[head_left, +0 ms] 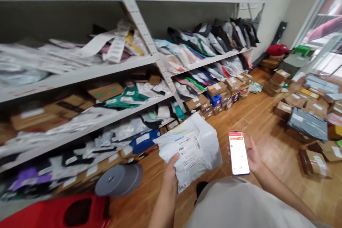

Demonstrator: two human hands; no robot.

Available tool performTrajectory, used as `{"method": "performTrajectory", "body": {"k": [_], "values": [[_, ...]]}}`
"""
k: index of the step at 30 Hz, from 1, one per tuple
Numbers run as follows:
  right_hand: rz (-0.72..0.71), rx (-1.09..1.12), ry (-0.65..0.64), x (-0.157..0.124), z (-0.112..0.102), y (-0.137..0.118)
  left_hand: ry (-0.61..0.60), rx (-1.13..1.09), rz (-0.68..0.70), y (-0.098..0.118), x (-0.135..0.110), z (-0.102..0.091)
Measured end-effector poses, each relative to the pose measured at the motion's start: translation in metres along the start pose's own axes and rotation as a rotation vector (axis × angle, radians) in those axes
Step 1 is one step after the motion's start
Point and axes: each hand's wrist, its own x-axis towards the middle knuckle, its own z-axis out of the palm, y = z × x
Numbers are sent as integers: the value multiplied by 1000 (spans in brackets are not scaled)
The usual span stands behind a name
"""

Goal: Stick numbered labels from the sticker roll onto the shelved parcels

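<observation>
A white plastic mailer bag (210,146) with a printed shipping label faces up in front of me. My left hand (170,171) grips its lower left edge, thumb on top near the label. In my right hand (252,156) is a smartphone (239,155), its lit screen turned toward me with a red and orange band at the top. The fingers wrap behind the phone and are partly hidden. The bag and the phone are apart, both held above the wooden floor.
White metal shelves (149,32) packed with bagged and boxed parcels run along the left. More cardboard boxes (315,107) and a grey parcel (307,123) lie on the floor at right. A round grey object (112,180) and a red plastic item (53,213) sit at lower left.
</observation>
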Motion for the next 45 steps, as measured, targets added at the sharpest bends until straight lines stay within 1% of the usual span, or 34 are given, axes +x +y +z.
{"method": "performTrajectory", "body": {"k": [3,6,8,9,10,11,13,15,16,17,18,19,20,22,24,27,30,33,36,38,41,43,45], "values": [[-137,39,48,-89,-43,-33,-91,5,-33,-37,-24,67],[-286,77,134,-186,-81,-59,-235,42,25,-75,-53,142],[-404,108,218,-247,-101,-69,-347,135,100,-97,-75,196],[-467,123,264,-274,-108,-73,-409,217,158,-106,-87,223],[-529,137,306,-298,-115,-75,-488,328,238,-115,-100,251],[-592,152,341,-320,-121,-76,-596,471,343,-122,-113,278],[-706,182,387,-355,-131,-77,-899,831,608,-136,-137,331],[-806,223,405,-380,-141,-76,-1215,1193,914,-151,-156,384],[-857,249,413,-390,-146,-76,-1342,1342,1061,-160,-165,409],[-906,277,424,-398,-151,-76,-1440,1461,1188,-171,-172,434],[-948,304,436,-406,-156,-78,-1518,1553,1285,-185,-178,458],[-985,328,448,-413,-162,-81,-1590,1625,1348,-201,-184,481],[-1013,351,460,-421,-167,-85,-1668,1686,1376,-220,-190,502],[-1062,391,478,-437,-178,-99,-1838,1794,1339,-263,-202,539],[-1120,423,505,-458,-192,-119,-1960,1873,1257,-308,-215,572],[-1230,471,591,-497,-218,-155,-2022,1924,1187,-372,-234,626],[-1317,527,710,-542,-243,-195,-2053,1918,1147,-429,-261,692],[-1387,577,815,-587,-261,-232,-2078,1878,1083,-485,-302,764],[-1467,657,905,-628,-274,-261,-2069,1799,1013,-541,-356,834],[-1521,744,968,-652,-283,-271,-2034,1740,970,-577,-395,879],[-1610,888,1047,-688,-304,-275,-1964,1643,914,-630,-453,941],[-1638,987,1070,-717,-326,-275,-1914,1574,876,-665,-490,981],[-1647,1078,1094,-754,-351,-277,-1861,1509,836,-697,-525,1019]]}}
